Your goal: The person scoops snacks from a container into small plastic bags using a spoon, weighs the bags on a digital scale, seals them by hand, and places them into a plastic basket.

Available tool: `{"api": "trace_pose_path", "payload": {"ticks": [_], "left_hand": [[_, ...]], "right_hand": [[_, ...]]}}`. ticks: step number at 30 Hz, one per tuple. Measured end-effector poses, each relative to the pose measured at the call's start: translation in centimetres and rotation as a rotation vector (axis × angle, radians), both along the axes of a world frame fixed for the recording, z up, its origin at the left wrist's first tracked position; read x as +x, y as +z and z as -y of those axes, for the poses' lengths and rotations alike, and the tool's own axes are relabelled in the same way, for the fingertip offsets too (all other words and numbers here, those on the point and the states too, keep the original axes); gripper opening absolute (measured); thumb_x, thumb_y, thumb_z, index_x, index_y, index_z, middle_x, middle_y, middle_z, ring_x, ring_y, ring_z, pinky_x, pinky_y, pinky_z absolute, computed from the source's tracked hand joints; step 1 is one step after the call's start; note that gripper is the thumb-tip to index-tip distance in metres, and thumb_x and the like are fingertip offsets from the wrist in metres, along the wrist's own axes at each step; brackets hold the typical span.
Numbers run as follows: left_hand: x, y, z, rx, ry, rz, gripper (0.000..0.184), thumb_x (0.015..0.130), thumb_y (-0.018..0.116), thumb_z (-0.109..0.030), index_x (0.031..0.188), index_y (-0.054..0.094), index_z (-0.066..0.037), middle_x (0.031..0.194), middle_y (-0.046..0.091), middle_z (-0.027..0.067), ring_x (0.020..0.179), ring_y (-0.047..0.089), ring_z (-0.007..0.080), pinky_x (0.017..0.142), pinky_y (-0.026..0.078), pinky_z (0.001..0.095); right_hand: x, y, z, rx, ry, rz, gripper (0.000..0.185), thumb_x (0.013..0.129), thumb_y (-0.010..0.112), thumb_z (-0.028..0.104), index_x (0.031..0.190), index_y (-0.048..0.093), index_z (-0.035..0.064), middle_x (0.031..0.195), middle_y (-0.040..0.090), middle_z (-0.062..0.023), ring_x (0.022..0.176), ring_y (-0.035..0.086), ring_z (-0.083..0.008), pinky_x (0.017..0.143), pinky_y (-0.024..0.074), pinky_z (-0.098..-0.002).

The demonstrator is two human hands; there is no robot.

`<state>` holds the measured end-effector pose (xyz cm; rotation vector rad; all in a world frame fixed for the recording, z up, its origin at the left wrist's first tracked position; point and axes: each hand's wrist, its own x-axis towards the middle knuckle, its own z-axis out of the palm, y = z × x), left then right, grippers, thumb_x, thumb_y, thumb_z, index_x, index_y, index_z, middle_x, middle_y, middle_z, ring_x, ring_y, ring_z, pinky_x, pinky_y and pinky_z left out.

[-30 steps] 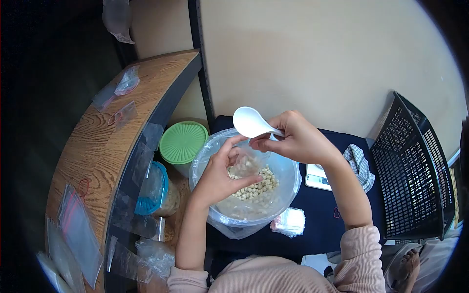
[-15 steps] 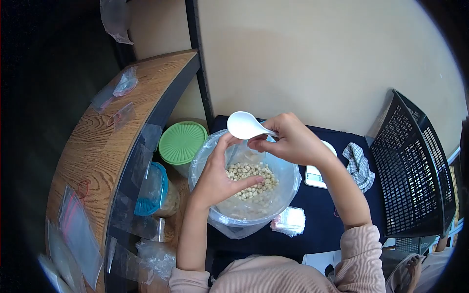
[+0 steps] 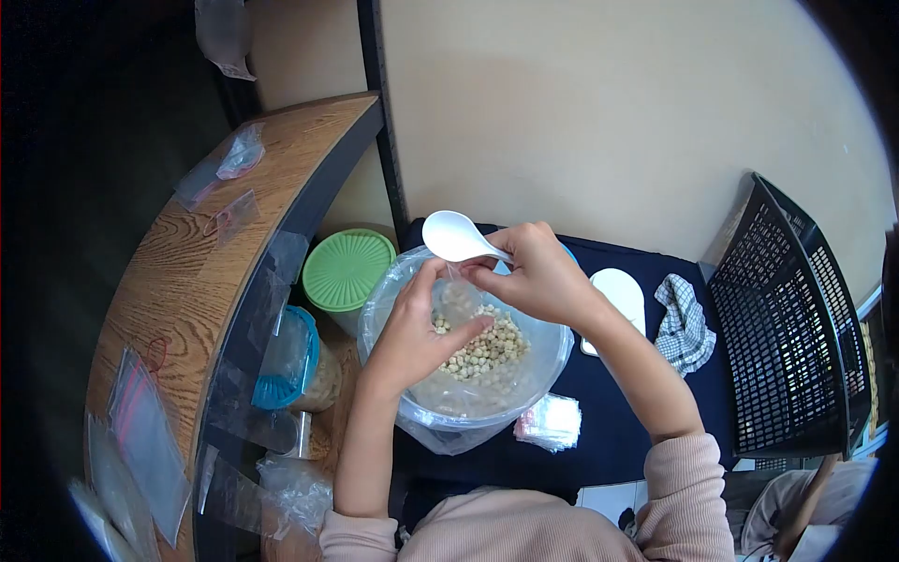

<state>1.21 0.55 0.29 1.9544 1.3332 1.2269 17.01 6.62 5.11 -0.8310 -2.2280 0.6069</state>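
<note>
The right hand pinches one spoon above one tub; the left hand, thumb spread wide, curves beside one bag there, its hold on it unclear.

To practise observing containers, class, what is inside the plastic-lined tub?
Small pale chunks lie in the lined tub; the left hand hides part of the interior, the chunks its bottom.

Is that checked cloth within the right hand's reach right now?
Probably yes: the checked cloth lies uncovered beside the right forearm, with nothing visible in the way. The right hand holds a white soup spoon, so it may need to set that down first.
</note>
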Motion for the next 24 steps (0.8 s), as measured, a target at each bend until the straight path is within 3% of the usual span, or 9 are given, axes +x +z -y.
{"api": "trace_pose_path", "payload": {"ticks": [5, 7, 9, 11, 14, 16, 17, 20, 24], "left_hand": [[-0.2, -0.8, -0.6, 0.060, -0.041, 0.093, 0.051, 0.076, 0.067, -0.018, 0.116, 0.041, -0.003, 0.105, 0.055, 0.0182, 0.101, 0.054, 0.0302, 0.085, 0.042, 0.0376], [0.0, -0.7, -0.5, 0.023, -0.078, 0.211, 0.047, 0.079, 0.064, -0.016, 0.118, 0.041, -0.003, 0.098, 0.055, 0.0144, 0.094, 0.055, 0.0238, 0.081, 0.043, 0.0336], [-0.1, -0.5, -0.3, 0.004, -0.068, 0.250, 0.048, 0.080, 0.064, -0.017, 0.119, 0.040, -0.003, 0.095, 0.054, 0.0121, 0.091, 0.054, 0.0208, 0.080, 0.043, 0.0318], [-0.2, -0.1, 0.1, 0.008, -0.024, 0.366, 0.048, 0.081, 0.062, -0.018, 0.121, 0.039, -0.002, 0.091, 0.050, 0.0070, 0.085, 0.050, 0.0143, 0.076, 0.042, 0.0282], [-0.6, -1.0, -0.4, 0.100, -0.035, 0.432, 0.048, 0.082, 0.061, -0.020, 0.120, 0.039, -0.002, 0.094, 0.049, 0.0072, 0.086, 0.049, 0.0134, 0.075, 0.042, 0.0267], [-0.3, -0.8, -0.3, 0.120, -0.061, 0.424, 0.042, 0.084, 0.060, -0.020, 0.118, 0.042, -0.002, 0.092, 0.050, 0.0067, 0.084, 0.049, 0.0116, 0.074, 0.042, 0.0252], [-0.4, -0.7, -0.3, 0.118, -0.059, 0.426, 0.042, 0.084, 0.060, -0.020, 0.118, 0.042, -0.002, 0.092, 0.050, 0.0067, 0.084, 0.049, 0.0116, 0.074, 0.042, 0.0252], [-0.5, -0.5, -0.1, 0.111, -0.053, 0.394, 0.035, 0.085, 0.058, -0.019, 0.113, 0.046, -0.002, 0.088, 0.052, 0.0050, 0.080, 0.050, 0.0105, 0.073, 0.042, 0.0242], [-0.5, -0.6, -0.4, 0.151, -0.009, 0.461, 0.030, 0.086, 0.058, -0.018, 0.110, 0.050, -0.002, 0.083, 0.055, 0.0030, 0.076, 0.051, 0.0094, 0.072, 0.041, 0.0229]], "right_hand": [[-0.3, 0.5, 0.7, -0.019, -0.026, -0.039, 0.017, 0.072, 0.064, 0.011, 0.080, 0.067, -0.0036, 0.062, 0.063, -0.0123, 0.051, 0.055, -0.0138, 0.051, 0.0433, -0.0275], [-0.2, 0.6, 0.9, -0.017, -0.018, -0.066, 0.018, 0.073, 0.064, 0.012, 0.079, 0.066, -0.0048, 0.061, 0.062, -0.0122, 0.051, 0.055, -0.0134, 0.051, 0.0432, -0.0271], [0.0, 1.4, 1.3, -0.079, -0.082, -0.026, 0.018, 0.071, 0.062, 0.013, 0.077, 0.064, -0.0046, 0.064, 0.060, -0.0209, 0.057, 0.062, -0.0295, 0.056, 0.0466, -0.0353], [0.3, 0.8, 0.8, 0.019, -0.152, -0.106, 0.022, 0.076, 0.058, 0.014, 0.078, 0.059, -0.0073, 0.070, 0.059, -0.0242, 0.067, 0.059, -0.0373, 0.060, 0.0451, -0.0404], [1.6, 0.7, -0.1, -0.025, -0.212, 0.078, 0.020, 0.077, 0.053, 0.012, 0.075, 0.057, -0.0082, 0.075, 0.058, -0.0274, 0.069, 0.058, -0.0396, 0.062, 0.0449, -0.0432], [2.1, -0.2, -0.9, -0.099, -0.075, 0.468, 0.019, 0.075, 0.051, 0.008, 0.080, 0.059, -0.0085, 0.081, 0.059, -0.0280, 0.075, 0.060, -0.0387, 0.065, 0.0471, -0.0435], [1.9, -1.0, -1.3, -0.100, -0.074, 0.471, 0.019, 0.075, 0.051, 0.008, 0.080, 0.059, -0.0085, 0.081, 0.059, -0.0280, 0.075, 0.060, -0.0387, 0.065, 0.0471, -0.0435], [-0.1, -2.2, -1.4, -0.126, 0.030, 0.935, 0.021, 0.071, 0.053, 0.004, 0.087, 0.064, -0.0044, 0.088, 0.063, -0.0231, 0.085, 0.062, -0.0343, 0.069, 0.0511, -0.0389], [-3.2, -3.8, -1.1, 0.013, 0.065, 1.132, 0.017, 0.073, 0.055, 0.007, 0.084, 0.063, -0.0042, 0.081, 0.062, -0.0218, 0.080, 0.063, -0.0343, 0.067, 0.0499, -0.0416]]}}
